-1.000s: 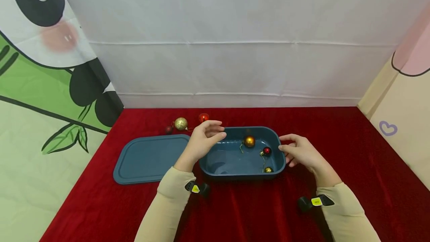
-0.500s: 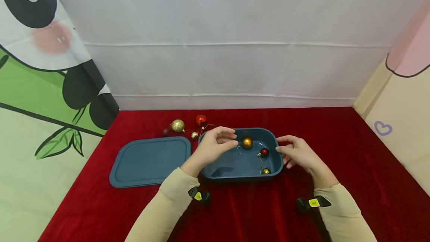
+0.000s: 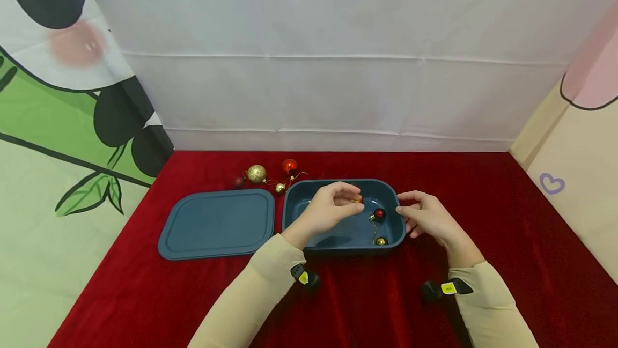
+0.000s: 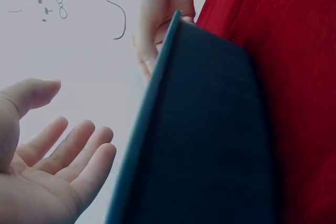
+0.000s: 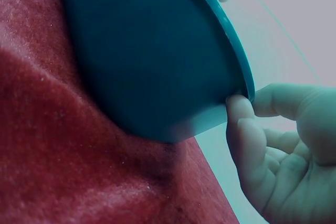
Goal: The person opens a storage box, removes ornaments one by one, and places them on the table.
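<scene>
the blue box [image 3: 357,230] is set on the bench [image 3: 367,294], right of centre in the frame's lower half, its right rim pinched by the right hand [image 3: 432,219]. over it the left hand [image 3: 329,207] is held, thumb parted from fingers [image 4: 96,169]; a gold bauble [image 3: 358,200] is partly hidden by it.

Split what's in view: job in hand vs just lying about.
Likely in the job:
blue box, rim pinched by right hand
amber bauble, mostly hidden behind left hand
red bauble and small gold bauble inside box

Apparently just lying about:
blue lid
baubles behind box and lid
red cloth
</scene>
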`<state>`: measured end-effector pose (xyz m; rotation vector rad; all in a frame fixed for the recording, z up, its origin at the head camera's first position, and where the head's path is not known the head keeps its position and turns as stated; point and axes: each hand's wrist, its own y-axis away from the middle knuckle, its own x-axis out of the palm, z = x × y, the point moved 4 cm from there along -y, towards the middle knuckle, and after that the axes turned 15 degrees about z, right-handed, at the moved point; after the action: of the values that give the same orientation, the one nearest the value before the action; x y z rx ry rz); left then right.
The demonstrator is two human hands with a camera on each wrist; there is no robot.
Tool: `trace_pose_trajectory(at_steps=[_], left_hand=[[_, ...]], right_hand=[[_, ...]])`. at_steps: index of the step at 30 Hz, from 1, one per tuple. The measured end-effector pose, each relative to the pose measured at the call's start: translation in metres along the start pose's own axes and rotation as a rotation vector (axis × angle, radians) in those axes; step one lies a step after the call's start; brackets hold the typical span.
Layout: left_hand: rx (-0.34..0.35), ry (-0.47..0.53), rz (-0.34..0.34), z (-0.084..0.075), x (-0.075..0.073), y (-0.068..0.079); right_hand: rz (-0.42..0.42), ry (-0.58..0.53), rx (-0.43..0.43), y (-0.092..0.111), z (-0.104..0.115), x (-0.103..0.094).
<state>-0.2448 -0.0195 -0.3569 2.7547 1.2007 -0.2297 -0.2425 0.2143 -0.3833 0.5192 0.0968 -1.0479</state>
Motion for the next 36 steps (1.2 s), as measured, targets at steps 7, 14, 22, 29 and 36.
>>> trace_pose_trajectory(at_steps=[7, 14, 22, 29, 36], left_hand=[[-0.018, -0.005, 0.048, 0.005, 0.013, -0.01], [-0.059, -0.001, 0.085, 0.01, 0.024, -0.018], [-0.106, -0.034, 0.135, 0.018, 0.036, -0.024], [-0.137, -0.036, 0.159, 0.021, 0.045, -0.031], [-0.167, -0.062, 0.183, 0.026, 0.052, -0.036]], right_hand=[[0.013, 0.001, -0.018, 0.001, 0.002, -0.001], [0.01, 0.0, -0.015, 0.0, 0.002, -0.001], [0.014, -0.005, -0.019, 0.001, 0.0, 0.0], [0.019, 0.0, -0.024, 0.001, -0.001, -0.001], [0.022, -0.003, -0.024, 0.001, -0.001, -0.001]])
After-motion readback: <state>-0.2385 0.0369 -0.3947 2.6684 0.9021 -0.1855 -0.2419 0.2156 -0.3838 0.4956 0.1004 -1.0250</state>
